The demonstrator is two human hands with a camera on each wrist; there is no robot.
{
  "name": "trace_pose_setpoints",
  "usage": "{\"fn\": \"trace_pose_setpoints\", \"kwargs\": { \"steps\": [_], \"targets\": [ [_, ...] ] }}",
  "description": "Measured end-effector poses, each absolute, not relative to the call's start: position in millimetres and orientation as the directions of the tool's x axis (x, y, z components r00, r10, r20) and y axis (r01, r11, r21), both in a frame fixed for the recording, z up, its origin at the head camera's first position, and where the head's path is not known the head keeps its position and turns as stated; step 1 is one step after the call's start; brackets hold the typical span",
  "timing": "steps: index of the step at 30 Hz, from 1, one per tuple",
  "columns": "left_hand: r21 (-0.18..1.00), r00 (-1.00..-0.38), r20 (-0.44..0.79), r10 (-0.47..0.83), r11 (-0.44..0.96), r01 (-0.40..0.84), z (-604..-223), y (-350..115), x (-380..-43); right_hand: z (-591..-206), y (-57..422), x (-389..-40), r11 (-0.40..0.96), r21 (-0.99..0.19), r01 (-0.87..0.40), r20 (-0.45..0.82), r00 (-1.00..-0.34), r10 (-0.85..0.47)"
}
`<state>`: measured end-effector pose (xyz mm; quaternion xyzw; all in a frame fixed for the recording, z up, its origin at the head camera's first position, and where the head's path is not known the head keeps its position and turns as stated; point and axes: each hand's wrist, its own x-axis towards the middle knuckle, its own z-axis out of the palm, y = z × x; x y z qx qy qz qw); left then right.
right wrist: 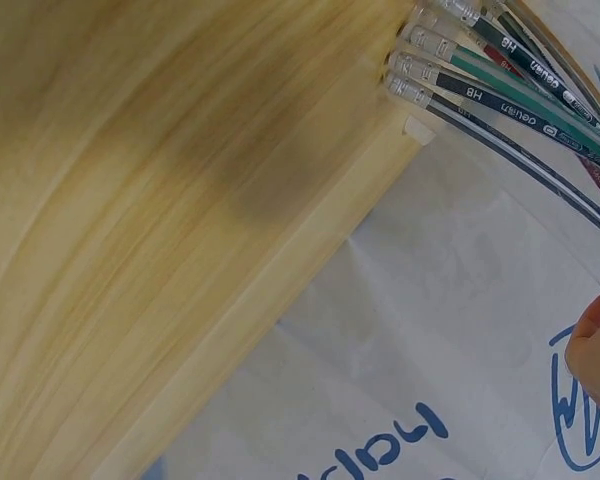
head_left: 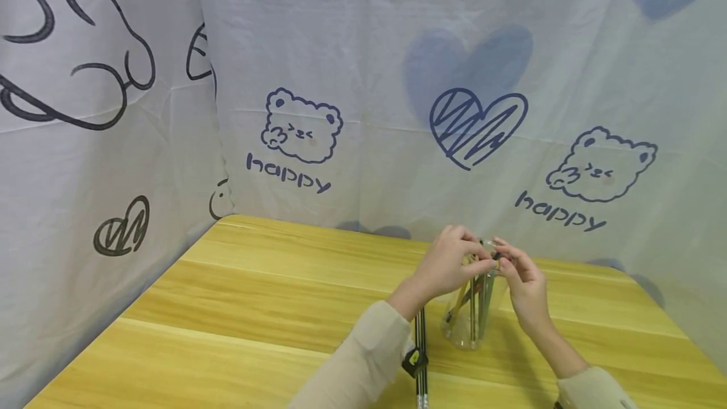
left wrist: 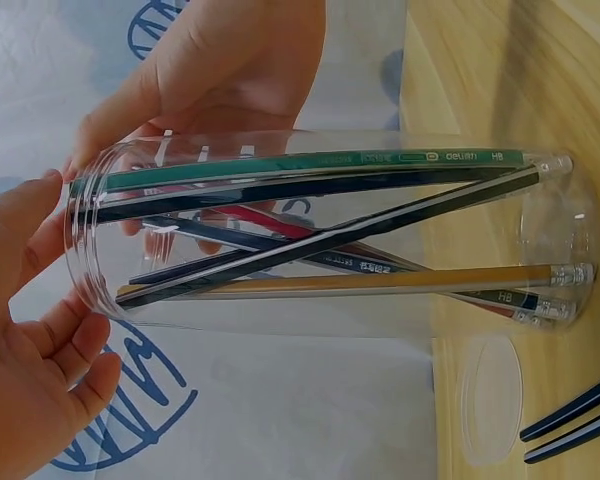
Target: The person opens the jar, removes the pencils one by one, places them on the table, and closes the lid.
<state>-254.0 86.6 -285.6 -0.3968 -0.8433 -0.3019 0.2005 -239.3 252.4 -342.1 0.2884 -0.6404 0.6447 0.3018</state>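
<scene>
A clear plastic jar [head_left: 462,333] stands on the wooden table, eraser ends of its pencils at the bottom. Inside, a green pencil [left wrist: 320,168], a yellow pencil [left wrist: 400,284] and several dark ones lean across each other. My left hand [head_left: 454,262] reaches over from the left, its fingertips gripping about the jar's mouth. From the other side my right hand [head_left: 527,286] holds the jar near its neck, thumb toward the rim. In the left wrist view, some right-hand fingers show through the clear wall. Both hands meet close together at the mouth.
Two black-and-silver striped pencils [head_left: 421,327] lie on the table [head_left: 272,295], partly behind the left wrist's camera. Beside the jar's base lies a clear round lid [left wrist: 492,400]. A printed cloth [head_left: 386,163] hangs along the table's back and left edges.
</scene>
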Motion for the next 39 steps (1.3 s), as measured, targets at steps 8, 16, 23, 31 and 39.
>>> {"fn": "trace_pose_setpoints", "kwargs": {
  "steps": [8, 16, 23, 31, 39],
  "targets": [
    [0.33, -0.597, 0.572, 0.562, 0.509, 0.795, -287.6, 89.2, -253.3, -342.8, 252.0, -239.8, 0.004, -0.654, -0.756, 0.756, -0.654, 0.028],
    [0.343, -0.591, 0.581, 0.56, 0.49, 0.801, -287.0, 90.3, -253.0, -343.1, 253.3, -239.7, 0.015, -0.65, -0.76, 0.76, -0.649, 0.024],
    [0.381, -0.607, 0.563, 0.562, 0.475, 0.793, -285.9, 89.2, -253.8, -342.6, 253.8, -238.7, 0.036, -0.653, -0.756, 0.757, -0.654, 0.009],
    [0.414, -0.62, 0.53, 0.578, 0.461, 0.785, -285.4, 88.1, -256.8, -343.4, 252.6, -240.9, 0.013, -0.631, -0.776, 0.776, -0.631, 0.003],
    [0.414, -0.665, 0.483, 0.569, 0.521, 0.747, -283.2, 88.9, -254.3, -343.7, 252.8, -240.3, 0.036, -0.642, -0.766, 0.767, -0.642, 0.013]
  ]
}}
